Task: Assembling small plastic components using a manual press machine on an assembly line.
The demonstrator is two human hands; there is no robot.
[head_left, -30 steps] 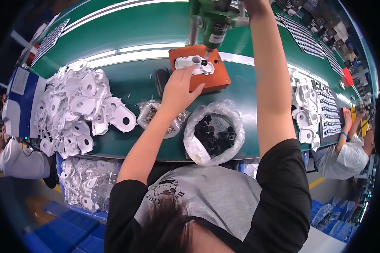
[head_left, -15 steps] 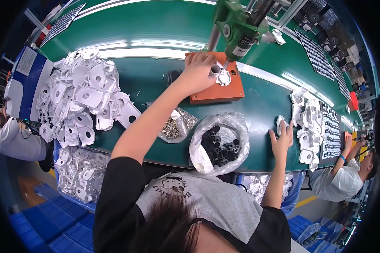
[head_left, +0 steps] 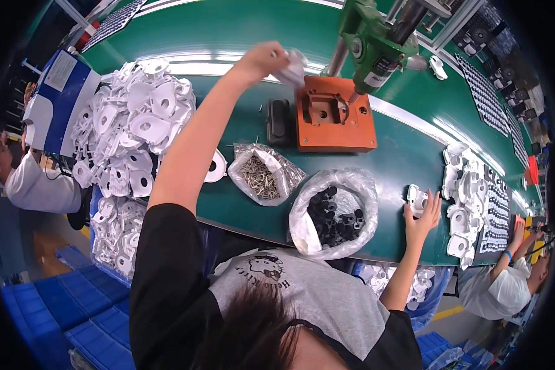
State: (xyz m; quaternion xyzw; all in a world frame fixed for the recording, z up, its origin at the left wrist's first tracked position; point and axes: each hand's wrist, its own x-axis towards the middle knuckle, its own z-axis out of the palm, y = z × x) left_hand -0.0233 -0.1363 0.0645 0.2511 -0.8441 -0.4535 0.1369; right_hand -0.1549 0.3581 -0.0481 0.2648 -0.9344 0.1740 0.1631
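Observation:
My left hand (head_left: 264, 60) is closed on a white plastic part (head_left: 294, 69), raised off the far left corner of an orange fixture block (head_left: 337, 139); motion smears both. The block's recess is bare, beneath the green press head (head_left: 379, 52). On the right, my right hand (head_left: 423, 222) has its fingers spread beside another white plastic part (head_left: 416, 198) lying on the green bench. Its thumb comes close to that part; whether it touches I cannot tell.
Left of my arm rises a heap of white parts (head_left: 148, 126). Bags of metal pins (head_left: 259, 179) and black plastic pieces (head_left: 336, 216) lie in front of me, near a dark box (head_left: 278, 122). White parts (head_left: 459, 216) line the right; co-workers sit at both sides.
The white part has come out of the orange fixture in my left hand, which moved up and left. My right hand stays by the part on the right. The whole view has shifted slightly.

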